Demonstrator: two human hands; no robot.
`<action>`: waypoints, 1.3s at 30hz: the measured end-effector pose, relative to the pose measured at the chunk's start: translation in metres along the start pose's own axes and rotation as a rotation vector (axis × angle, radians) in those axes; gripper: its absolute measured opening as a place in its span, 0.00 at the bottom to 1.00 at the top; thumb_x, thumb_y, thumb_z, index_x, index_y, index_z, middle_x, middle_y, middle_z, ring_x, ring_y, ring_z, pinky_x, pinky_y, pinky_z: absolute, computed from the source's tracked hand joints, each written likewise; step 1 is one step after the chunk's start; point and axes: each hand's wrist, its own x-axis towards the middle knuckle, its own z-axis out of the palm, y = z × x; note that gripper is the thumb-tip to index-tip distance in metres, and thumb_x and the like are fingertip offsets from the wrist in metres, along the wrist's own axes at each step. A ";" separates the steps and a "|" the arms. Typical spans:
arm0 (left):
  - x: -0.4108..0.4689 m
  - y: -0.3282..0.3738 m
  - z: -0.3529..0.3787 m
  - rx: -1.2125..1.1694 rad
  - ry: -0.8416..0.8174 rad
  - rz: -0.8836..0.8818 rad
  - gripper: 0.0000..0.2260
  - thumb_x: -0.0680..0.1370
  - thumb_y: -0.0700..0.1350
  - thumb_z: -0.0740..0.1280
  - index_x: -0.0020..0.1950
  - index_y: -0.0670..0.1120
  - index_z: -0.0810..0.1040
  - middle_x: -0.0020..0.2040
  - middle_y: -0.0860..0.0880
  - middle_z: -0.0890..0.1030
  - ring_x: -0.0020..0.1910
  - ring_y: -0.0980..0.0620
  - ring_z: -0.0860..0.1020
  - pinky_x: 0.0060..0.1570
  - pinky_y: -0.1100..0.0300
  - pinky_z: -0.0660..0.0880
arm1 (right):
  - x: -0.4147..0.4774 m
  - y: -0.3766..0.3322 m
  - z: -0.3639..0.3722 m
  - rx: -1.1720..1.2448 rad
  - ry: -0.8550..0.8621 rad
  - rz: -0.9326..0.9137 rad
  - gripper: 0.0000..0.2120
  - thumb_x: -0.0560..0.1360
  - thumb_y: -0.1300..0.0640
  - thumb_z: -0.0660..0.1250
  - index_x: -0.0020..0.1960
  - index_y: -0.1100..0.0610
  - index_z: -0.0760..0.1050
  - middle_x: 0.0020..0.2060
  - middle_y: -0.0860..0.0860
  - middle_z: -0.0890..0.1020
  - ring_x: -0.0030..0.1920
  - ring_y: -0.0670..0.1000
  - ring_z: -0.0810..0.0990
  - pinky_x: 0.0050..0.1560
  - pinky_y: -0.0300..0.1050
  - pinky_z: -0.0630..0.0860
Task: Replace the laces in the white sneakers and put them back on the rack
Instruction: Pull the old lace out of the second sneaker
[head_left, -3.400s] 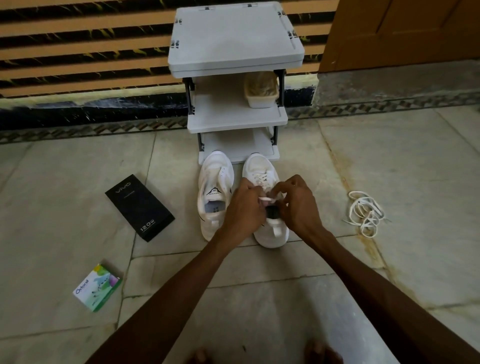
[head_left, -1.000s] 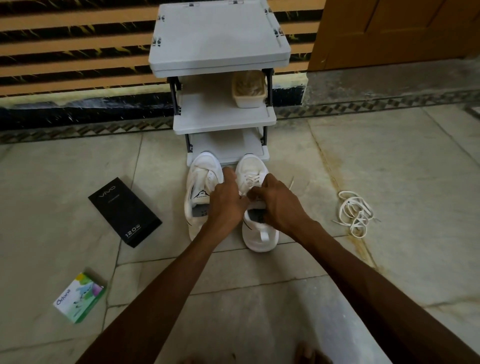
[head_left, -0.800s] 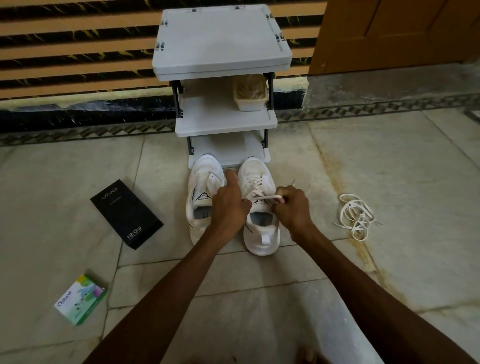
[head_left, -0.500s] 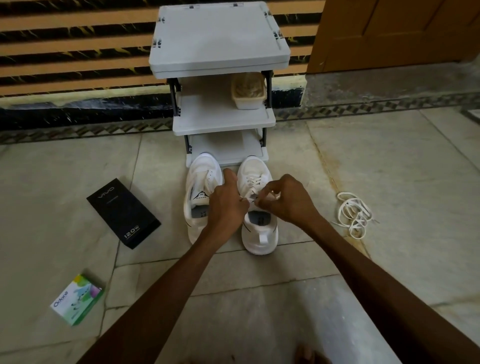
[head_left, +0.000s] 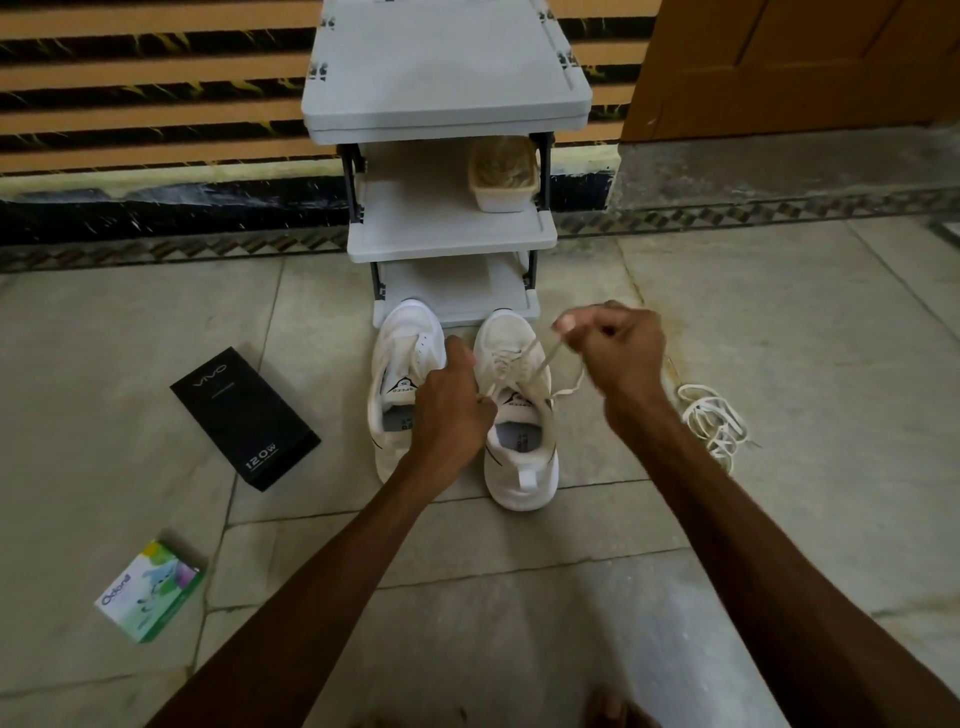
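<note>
My left hand (head_left: 451, 410) and right hand (head_left: 619, 353) pinch a white flat lace (head_left: 548, 361) on one white mesh sneaker (head_left: 522, 467); its nine-o'clock twin (head_left: 405, 332) sits laceless, neither on the grey plastic rack (head_left: 447, 88).

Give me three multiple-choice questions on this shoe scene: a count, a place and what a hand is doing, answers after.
1. How many white sneakers stand on the floor before the rack? A one; B two; C four.
2. Where does the loose lace bundle lie? A on the rack's top; B inside a sneaker; C on the floor, right of the sneakers.
3. What is the right hand doing? A pinching a lace that rises from the right-side sneaker; B lying flat on the floor; C hanging idle.
Answers: B, a pair stands side by side; C, the bundle lies on tile beside the right forearm; A, it grips the taut lace.
</note>
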 end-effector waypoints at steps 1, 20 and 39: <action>0.000 0.000 0.000 0.003 -0.002 -0.007 0.18 0.72 0.37 0.69 0.56 0.46 0.65 0.41 0.44 0.79 0.40 0.46 0.79 0.35 0.56 0.72 | 0.001 -0.005 -0.004 0.173 0.005 0.093 0.06 0.71 0.67 0.68 0.41 0.60 0.83 0.40 0.51 0.84 0.41 0.48 0.81 0.43 0.41 0.78; -0.004 0.002 -0.002 -0.046 -0.003 -0.002 0.22 0.73 0.45 0.73 0.58 0.47 0.63 0.43 0.46 0.78 0.39 0.51 0.77 0.29 0.67 0.63 | -0.022 0.014 0.016 -0.754 -0.512 -0.317 0.06 0.70 0.57 0.74 0.47 0.52 0.85 0.41 0.48 0.83 0.36 0.46 0.78 0.39 0.40 0.71; -0.002 -0.004 0.019 0.286 -0.064 0.266 0.16 0.75 0.37 0.66 0.60 0.50 0.75 0.60 0.46 0.71 0.50 0.45 0.77 0.47 0.54 0.77 | -0.031 0.025 0.003 -0.958 -0.303 -0.103 0.10 0.71 0.48 0.71 0.47 0.53 0.84 0.41 0.54 0.83 0.38 0.53 0.79 0.37 0.40 0.71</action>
